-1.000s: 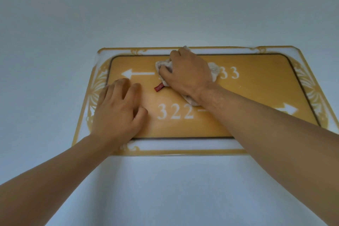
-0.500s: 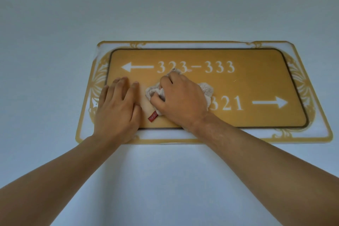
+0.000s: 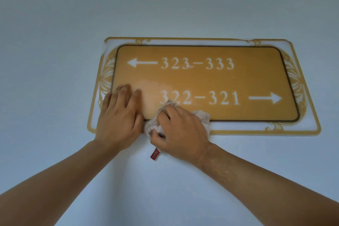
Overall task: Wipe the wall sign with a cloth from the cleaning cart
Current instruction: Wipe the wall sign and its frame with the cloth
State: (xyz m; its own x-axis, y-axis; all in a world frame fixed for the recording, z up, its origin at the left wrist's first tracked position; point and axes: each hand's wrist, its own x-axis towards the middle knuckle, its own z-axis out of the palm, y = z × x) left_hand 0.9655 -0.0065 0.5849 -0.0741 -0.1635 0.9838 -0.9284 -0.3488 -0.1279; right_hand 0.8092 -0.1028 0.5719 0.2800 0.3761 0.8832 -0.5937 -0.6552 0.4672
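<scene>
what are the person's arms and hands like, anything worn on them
Both forearms are bare as far as the view shows, no sleeves in view. The left hand and right hand wear no gloves, and no rings, watch or wristband show.

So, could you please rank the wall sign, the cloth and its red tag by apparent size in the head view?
1. wall sign, by far the largest.
2. cloth, much of it hidden under the right hand, so its full size is unsure.
3. red tag, the smallest.
</scene>
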